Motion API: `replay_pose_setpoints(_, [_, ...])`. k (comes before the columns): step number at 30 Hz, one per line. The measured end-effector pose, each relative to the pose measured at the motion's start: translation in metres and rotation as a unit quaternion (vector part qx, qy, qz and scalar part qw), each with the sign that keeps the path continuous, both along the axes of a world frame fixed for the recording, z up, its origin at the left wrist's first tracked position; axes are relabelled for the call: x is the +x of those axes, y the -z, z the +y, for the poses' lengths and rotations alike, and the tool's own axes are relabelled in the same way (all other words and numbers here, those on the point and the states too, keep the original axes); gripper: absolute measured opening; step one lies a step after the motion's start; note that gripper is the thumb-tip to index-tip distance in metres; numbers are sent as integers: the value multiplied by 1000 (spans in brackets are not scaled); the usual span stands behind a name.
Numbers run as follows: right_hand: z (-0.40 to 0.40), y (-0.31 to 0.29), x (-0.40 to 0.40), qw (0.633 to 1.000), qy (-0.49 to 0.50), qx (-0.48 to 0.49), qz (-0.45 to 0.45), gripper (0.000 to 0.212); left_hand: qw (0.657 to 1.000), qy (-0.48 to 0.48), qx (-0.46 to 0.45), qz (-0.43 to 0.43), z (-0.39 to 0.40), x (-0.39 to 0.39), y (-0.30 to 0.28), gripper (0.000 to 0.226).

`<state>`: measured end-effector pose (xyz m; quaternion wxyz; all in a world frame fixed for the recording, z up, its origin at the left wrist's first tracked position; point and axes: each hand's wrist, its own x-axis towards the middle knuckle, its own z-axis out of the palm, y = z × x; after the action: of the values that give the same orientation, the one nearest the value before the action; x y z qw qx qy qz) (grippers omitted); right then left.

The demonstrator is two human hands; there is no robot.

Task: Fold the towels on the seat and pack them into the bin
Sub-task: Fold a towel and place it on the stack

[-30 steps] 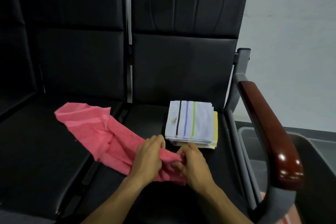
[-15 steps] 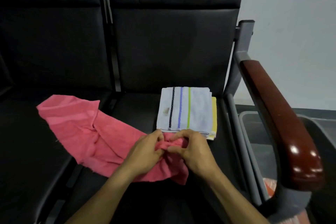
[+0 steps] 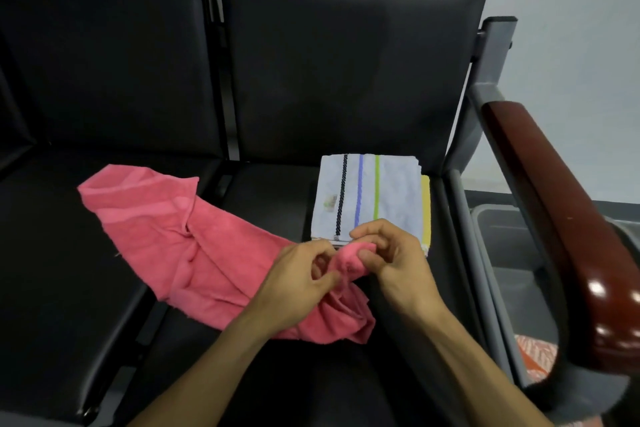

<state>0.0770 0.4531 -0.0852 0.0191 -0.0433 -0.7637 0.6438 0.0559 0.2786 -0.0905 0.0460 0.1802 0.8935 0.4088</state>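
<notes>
Lying crumpled across the black seat (image 3: 86, 288), the pink towel (image 3: 180, 246) stretches from the left cushion toward the person's hands, where its near end is bunched up. The left hand (image 3: 298, 284) pinches that bunched end between thumb and curled fingers, and the right hand (image 3: 391, 260) grips the same lump from the other side, fingers curled round it. Just behind the hands, a folded white towel with black, blue and green stripes (image 3: 370, 198) sits on top of a yellow towel (image 3: 426, 208) on the right cushion. Beyond the wooden armrest (image 3: 561, 218) to the right stands the grey bin (image 3: 502, 229), with some orange-and-white cloth (image 3: 533, 354) in it.
</notes>
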Motion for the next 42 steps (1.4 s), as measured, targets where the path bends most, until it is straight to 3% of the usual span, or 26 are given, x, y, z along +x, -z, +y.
replay_pose_setpoints(4, [3, -3, 0, 998, 59, -26, 15, 29, 997, -70, 4, 20, -6, -4, 2, 26])
replay_pose_setpoints(7, [5, -6, 1, 998, 55, -36, 21, 27, 997, -59, 43, 4, -4, -3, -3, 31])
replay_pose_setpoints(10, [6, -10, 3, 999, 16, 1, 28, 37, 997, -46, 62, 17, -4, -3, -5, 32])
replay_pose_setpoints(15, [3, -18, 9, 992, -76, 95, 41, 40, 998, 34, -19, 49, 0, 0, 4, 33])
replay_pose_setpoints(17, [1, -18, 9, 992, -94, 77, 37, 37, 996, 68, -56, 24, 4, 2, 5, 33])
replay_pose_setpoints(20, [0, -16, 9, 994, -100, 40, 29, 35, 985, 93, -148, -1, 8, 4, 1, 16])
replay_pose_setpoints(21, [1, -16, 9, 994, -99, 33, 28, 34, 982, 90, -165, 0, 8, 5, 1, 22])
replay_pose_setpoints(26, [-5, -17, 12, 997, -66, -1, 27, 11, 997, 16, -56, 55, 6, 1, 7, 12])
replay_pose_setpoints(29, [-2, -8, 7, 1000, -12, 7, 7, 41, 996, -9, -54, 66, 4, 0, 3, 39])
replay_pose_setpoints(32, [6, -2, 3, 996, 85, -26, -17, 56, 995, -23, -66, 78, -4, -3, 2, 35])
replay_pose_setpoints(35, [13, -9, 2, 989, 144, 33, -25, 54, 991, -41, -48, 120, -12, -9, 3, 20])
replay_pose_setpoints(37, [6, -15, 7, 992, 66, 93, -45, 31, 992, -25, -21, 124, -8, -7, -1, 17])
replay_pose_setpoints(39, [-1, -16, 12, 984, -58, 163, -51, 7, 992, -6, -6, 127, -3, -3, -3, 32])
replay_pose_setpoints(41, [-4, -10, 14, 967, -82, 237, -31, 6, 992, -32, -19, 120, -5, -4, -1, 42])
replay_pose_setpoints(42, [-2, -8, 12, 968, -36, 246, -22, 13, 992, -54, -34, 109, -9, -7, 1, 42])
